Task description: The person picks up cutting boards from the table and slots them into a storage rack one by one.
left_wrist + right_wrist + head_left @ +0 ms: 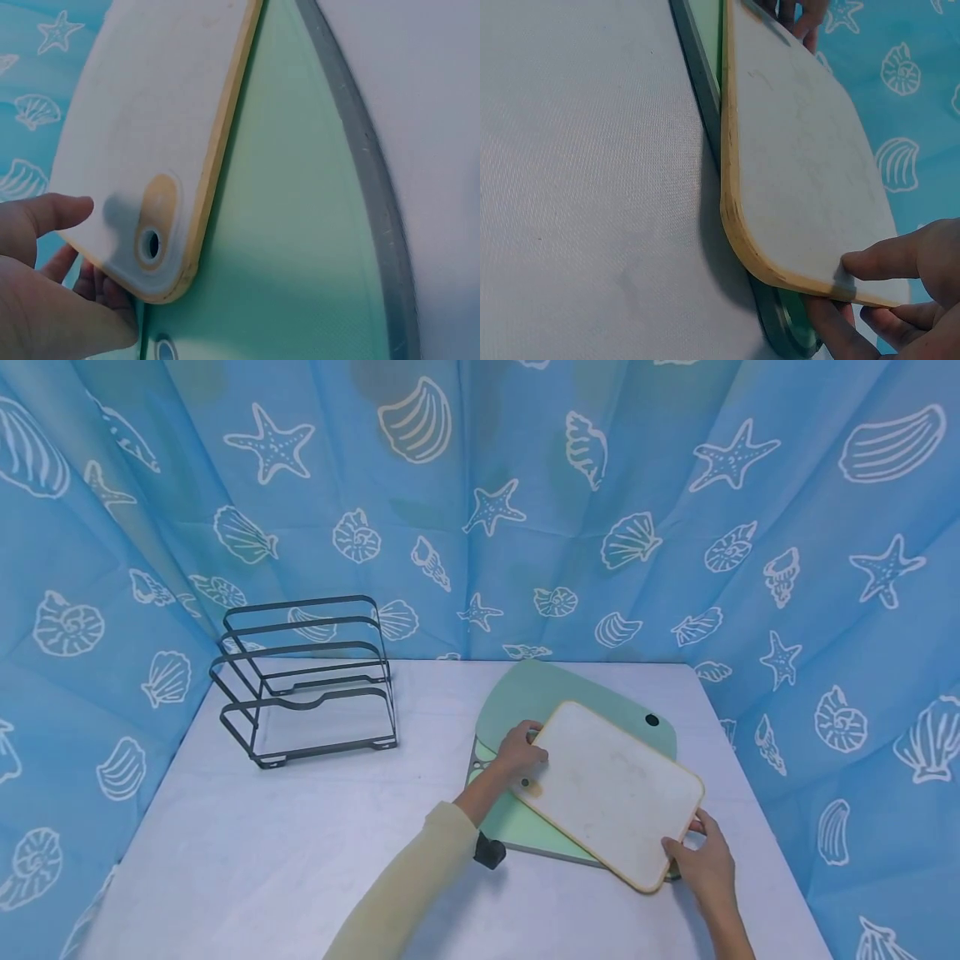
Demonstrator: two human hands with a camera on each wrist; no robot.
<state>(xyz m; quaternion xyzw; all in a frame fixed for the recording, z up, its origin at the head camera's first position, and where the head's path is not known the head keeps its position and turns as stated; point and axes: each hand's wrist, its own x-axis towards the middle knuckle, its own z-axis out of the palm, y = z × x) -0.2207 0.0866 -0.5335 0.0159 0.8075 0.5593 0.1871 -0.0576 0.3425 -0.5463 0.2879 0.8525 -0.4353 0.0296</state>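
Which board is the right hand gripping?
The tan-edged white board, the only white one: the right hand pinches one end. The darker green board and the lighter green board lie beneath it.

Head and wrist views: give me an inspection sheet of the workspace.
Surface: white table.
Job's things: white rectangular tan-rimmed board, held over a pale-green grey-edged board and a sage-green rounded board.
Clutter: small black object near the left cream sleeve; unclear whether worn.
Grippers: left hand grips the white board's holed end; right hand pinches the opposite end.
Cables: nothing seen.
Surroundings: blue curtain with white seashell prints; black wire-frame rack stands at the table's left.
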